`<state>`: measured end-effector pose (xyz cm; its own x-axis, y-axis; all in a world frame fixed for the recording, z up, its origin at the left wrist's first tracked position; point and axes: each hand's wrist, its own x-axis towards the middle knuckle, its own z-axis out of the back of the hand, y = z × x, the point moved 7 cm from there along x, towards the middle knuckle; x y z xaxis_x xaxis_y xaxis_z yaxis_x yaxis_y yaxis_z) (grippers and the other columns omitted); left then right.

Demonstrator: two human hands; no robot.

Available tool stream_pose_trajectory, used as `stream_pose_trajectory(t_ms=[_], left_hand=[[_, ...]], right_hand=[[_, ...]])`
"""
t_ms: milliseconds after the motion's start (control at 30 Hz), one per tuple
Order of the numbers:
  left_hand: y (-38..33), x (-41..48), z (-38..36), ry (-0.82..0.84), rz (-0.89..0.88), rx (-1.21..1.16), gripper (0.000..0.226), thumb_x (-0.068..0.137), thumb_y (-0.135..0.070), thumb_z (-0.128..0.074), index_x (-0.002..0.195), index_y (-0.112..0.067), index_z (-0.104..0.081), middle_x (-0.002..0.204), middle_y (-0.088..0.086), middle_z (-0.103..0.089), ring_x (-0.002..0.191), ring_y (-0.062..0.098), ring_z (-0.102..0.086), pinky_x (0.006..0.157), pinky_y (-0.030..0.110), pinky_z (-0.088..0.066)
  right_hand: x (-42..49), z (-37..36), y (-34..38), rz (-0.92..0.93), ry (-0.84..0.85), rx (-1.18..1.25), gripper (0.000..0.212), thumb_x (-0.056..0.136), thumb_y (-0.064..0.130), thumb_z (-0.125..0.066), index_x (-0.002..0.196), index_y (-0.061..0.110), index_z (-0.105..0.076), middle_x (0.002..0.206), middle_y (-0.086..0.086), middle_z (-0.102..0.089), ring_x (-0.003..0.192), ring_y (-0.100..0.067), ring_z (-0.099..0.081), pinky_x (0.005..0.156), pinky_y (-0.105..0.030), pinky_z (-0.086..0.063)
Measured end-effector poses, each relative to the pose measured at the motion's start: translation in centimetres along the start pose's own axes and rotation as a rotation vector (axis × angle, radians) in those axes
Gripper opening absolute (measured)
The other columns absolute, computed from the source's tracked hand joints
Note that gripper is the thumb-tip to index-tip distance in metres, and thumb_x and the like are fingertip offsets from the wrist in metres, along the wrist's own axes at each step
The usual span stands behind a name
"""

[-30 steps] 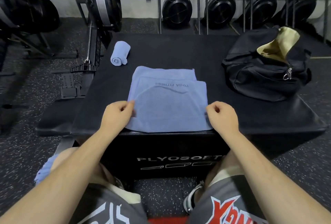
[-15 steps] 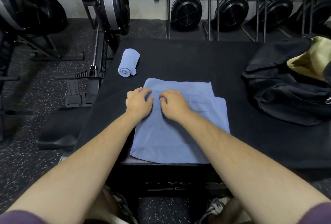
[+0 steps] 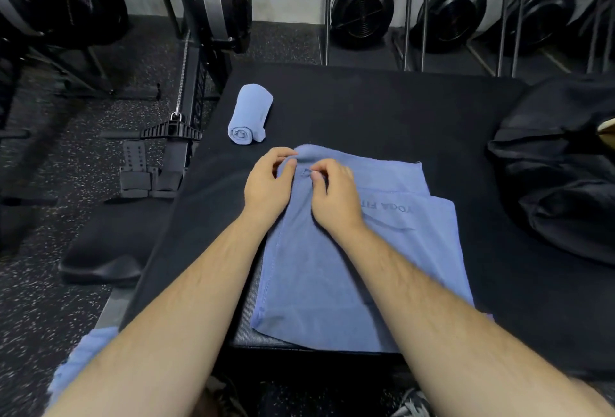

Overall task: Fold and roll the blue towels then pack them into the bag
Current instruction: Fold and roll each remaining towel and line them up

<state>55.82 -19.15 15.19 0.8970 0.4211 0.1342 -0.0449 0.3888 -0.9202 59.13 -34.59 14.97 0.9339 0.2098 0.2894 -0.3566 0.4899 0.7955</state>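
A folded blue towel (image 3: 359, 270) lies flat on the black plyo box (image 3: 366, 110), printed lettering showing on its right half. My left hand (image 3: 268, 185) and my right hand (image 3: 334, 196) sit side by side at its far left corner, fingers curled round the raised edge of the cloth. A rolled blue towel (image 3: 249, 113) lies just beyond them on the box. The black bag (image 3: 562, 183) rests at the right edge, its tan lining barely in view.
A rowing machine's rail, handle and foot straps (image 3: 166, 157) stand left of the box. Fan rowers (image 3: 362, 10) line the back wall. More blue cloth (image 3: 83, 360) lies low at the left by my knee. Speckled rubber floor surrounds the box.
Both hands left the towel's near corners, reached forward to its far left corner and now lift and curl that edge. The view has leaned in and shifted left.
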Motion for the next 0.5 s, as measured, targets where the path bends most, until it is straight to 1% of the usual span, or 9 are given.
stream_pose_trajectory(t_ms=[100, 167, 200, 233, 300, 400, 500], left_hand=[[-0.63, -0.61, 0.43, -0.011, -0.037, -0.095, 0.027, 0.095, -0.008, -0.058, 0.110, -0.029, -0.065, 0.109, -0.018, -0.069, 0.102, -0.003, -0.063, 0.083, 0.012, -0.047], [-0.79, -0.73, 0.47, -0.002, -0.036, -0.127, 0.035, 0.088, 0.002, -0.057, 0.109, -0.025, -0.063, 0.107, -0.016, -0.069, 0.097, -0.002, -0.063, 0.081, 0.011, -0.048], [-0.79, -0.76, 0.53, -0.003, -0.027, -0.142, 0.037, 0.085, 0.003, -0.058, 0.109, -0.025, -0.063, 0.105, -0.016, -0.068, 0.092, -0.001, -0.062, 0.079, 0.012, -0.048], [-0.79, -0.77, 0.58, -0.006, -0.020, -0.154, 0.037, 0.084, 0.002, -0.060, 0.109, -0.025, -0.062, 0.104, -0.016, -0.068, 0.087, 0.000, -0.061, 0.077, 0.013, -0.048], [-0.76, -0.83, 0.43, 0.006, -0.008, -0.174, 0.032, 0.085, -0.007, -0.069, 0.110, -0.026, -0.063, 0.104, -0.015, -0.069, 0.081, 0.001, -0.059, 0.075, 0.015, -0.049], [-0.29, -0.81, -0.06, 0.040, 0.043, -0.198, 0.030, 0.086, -0.020, -0.076, 0.114, -0.027, -0.067, 0.103, -0.011, -0.072, 0.081, 0.001, -0.062, 0.077, 0.021, -0.053], [0.01, -0.83, 0.01, 0.044, 0.085, -0.278, 0.033, 0.086, -0.019, -0.076, 0.118, -0.026, -0.069, 0.099, -0.008, -0.073, 0.082, 0.004, -0.065, 0.075, 0.025, -0.052]], right_hand=[[-0.04, -0.11, -0.18, -0.006, 0.000, 0.055, 0.014, 0.099, 0.022, -0.044, 0.097, 0.034, -0.053, 0.098, 0.012, -0.063, 0.098, -0.014, -0.058, 0.087, -0.042, -0.050], [-0.07, -0.20, -0.28, -0.012, 0.008, 0.083, 0.017, 0.098, 0.021, -0.043, 0.098, 0.036, -0.052, 0.100, 0.013, -0.063, 0.098, -0.013, -0.059, 0.087, -0.042, -0.051], [-0.10, -0.22, -0.26, -0.019, 0.013, 0.093, 0.018, 0.098, 0.021, -0.044, 0.099, 0.036, -0.052, 0.102, 0.014, -0.064, 0.099, -0.012, -0.060, 0.088, -0.041, -0.051], [-0.11, -0.24, -0.23, -0.024, 0.017, 0.099, 0.018, 0.099, 0.022, -0.044, 0.100, 0.037, -0.053, 0.103, 0.015, -0.064, 0.100, -0.011, -0.060, 0.088, -0.040, -0.052], [-0.12, -0.30, -0.28, -0.029, 0.023, 0.114, 0.014, 0.099, 0.024, -0.047, 0.100, 0.036, -0.056, 0.103, 0.016, -0.064, 0.100, -0.009, -0.060, 0.089, -0.039, -0.052], [-0.12, -0.25, -0.30, -0.038, 0.024, 0.145, 0.008, 0.100, 0.026, -0.052, 0.102, 0.030, -0.058, 0.102, 0.016, -0.065, 0.099, -0.007, -0.061, 0.088, -0.035, -0.052], [-0.14, 0.08, 0.02, -0.027, -0.006, 0.172, 0.006, 0.101, 0.027, -0.054, 0.101, 0.027, -0.060, 0.100, 0.017, -0.064, 0.099, -0.005, -0.060, 0.088, -0.033, -0.052]])
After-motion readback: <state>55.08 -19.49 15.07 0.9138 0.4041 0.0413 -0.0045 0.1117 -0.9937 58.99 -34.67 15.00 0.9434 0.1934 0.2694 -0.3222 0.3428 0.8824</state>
